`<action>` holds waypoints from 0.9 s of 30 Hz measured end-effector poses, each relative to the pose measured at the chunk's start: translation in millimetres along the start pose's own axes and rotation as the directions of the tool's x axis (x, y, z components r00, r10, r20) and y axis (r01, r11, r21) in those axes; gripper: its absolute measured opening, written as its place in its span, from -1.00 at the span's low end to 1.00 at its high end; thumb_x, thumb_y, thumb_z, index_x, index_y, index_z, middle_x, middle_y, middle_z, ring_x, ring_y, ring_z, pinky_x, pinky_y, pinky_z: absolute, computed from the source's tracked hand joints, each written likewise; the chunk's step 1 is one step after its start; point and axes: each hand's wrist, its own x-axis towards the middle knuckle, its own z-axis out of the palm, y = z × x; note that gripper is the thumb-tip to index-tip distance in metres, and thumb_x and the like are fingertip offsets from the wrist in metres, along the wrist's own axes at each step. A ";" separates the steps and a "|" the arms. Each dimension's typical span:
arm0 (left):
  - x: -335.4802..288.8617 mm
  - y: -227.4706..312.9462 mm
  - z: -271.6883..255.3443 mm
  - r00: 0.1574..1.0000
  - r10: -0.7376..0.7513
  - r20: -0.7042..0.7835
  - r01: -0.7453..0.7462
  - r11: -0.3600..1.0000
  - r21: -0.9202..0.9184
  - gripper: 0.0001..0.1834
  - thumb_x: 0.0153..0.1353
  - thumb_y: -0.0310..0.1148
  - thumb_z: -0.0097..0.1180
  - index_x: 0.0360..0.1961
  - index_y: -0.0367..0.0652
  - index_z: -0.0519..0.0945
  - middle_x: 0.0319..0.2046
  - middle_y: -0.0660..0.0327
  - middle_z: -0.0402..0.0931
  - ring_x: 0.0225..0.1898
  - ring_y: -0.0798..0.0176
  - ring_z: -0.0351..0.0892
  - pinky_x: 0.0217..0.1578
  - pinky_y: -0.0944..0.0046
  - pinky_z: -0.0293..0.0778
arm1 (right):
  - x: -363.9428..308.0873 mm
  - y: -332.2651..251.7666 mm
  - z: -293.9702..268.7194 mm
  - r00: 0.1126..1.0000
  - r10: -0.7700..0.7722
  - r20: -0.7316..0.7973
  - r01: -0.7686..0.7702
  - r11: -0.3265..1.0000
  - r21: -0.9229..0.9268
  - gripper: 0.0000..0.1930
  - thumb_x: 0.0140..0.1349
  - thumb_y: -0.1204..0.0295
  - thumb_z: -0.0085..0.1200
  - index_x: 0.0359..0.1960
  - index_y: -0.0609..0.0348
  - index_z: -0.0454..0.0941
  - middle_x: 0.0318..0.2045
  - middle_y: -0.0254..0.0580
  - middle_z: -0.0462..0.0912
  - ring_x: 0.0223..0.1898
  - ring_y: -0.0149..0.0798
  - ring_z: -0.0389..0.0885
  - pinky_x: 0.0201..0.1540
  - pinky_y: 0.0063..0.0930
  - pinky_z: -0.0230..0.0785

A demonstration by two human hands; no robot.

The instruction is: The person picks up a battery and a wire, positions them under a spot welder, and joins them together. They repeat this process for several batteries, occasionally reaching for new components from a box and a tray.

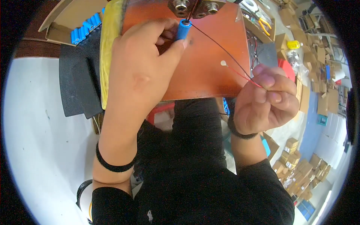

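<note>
My left hand [140,67] is closed round a blue cylindrical battery cell [183,32], thumb and fingers on its sides. The cell's top end sits directly under two thin dark rods [193,11] that come down from a machine head with metal bolts [181,5]. A black wire [225,50] runs from the cell's top to my right hand [267,99]. Thumb and fingers of that hand pinch the black wire together with a red wire [237,72]. The red wire's free end carries a small round pale tab [223,63], held above the orange-brown work surface [202,80].
At the far left, an open cardboard box [56,26] holds several blue cells [85,29]. Yellow material [110,63] covers the work surface's left edge. Orange-handled pliers [264,25] lie in a box at the far right. Cardboard boxes [287,161] are stacked on the floor.
</note>
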 end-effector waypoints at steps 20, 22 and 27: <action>-23.6 12.5 -10.9 0.979 -0.090 0.184 0.131 0.965 -0.226 -0.51 0.15 -0.44 0.26 0.12 -0.24 0.44 -0.47 0.35 0.47 -0.44 0.48 0.37 -0.33 0.47 0.34 | 28.0 -7.6 1.2 0.890 0.456 -0.030 -0.450 0.886 0.116 -0.78 0.12 0.68 0.20 -0.21 0.25 0.48 -0.28 -0.25 0.58 -0.26 -0.45 0.54 -0.16 -0.61 0.40; -27.9 8.0 -12.0 0.982 -0.029 0.189 0.090 0.942 -0.325 -0.48 0.15 -0.46 0.25 0.15 -0.21 0.41 -0.45 0.36 0.46 -0.43 0.49 0.35 -0.34 0.48 0.33 | 33.2 -2.9 3.0 0.855 0.518 -0.006 -0.510 0.843 0.171 -0.79 0.14 0.66 0.20 -0.20 0.25 0.51 -0.29 -0.31 0.58 -0.27 -0.51 0.52 -0.17 -0.65 0.38; -13.4 17.2 -21.3 0.936 -0.157 0.316 0.204 0.971 -0.122 -0.68 0.18 -0.42 0.23 -0.04 -0.25 0.56 -0.37 0.32 0.41 -0.34 0.45 0.35 -0.33 0.41 0.31 | 46.0 -4.5 7.1 0.743 0.665 0.074 -0.669 0.734 0.117 -0.84 0.17 0.65 0.09 -0.20 0.30 0.51 -0.33 -0.30 0.58 -0.29 -0.45 0.53 -0.17 -0.61 0.37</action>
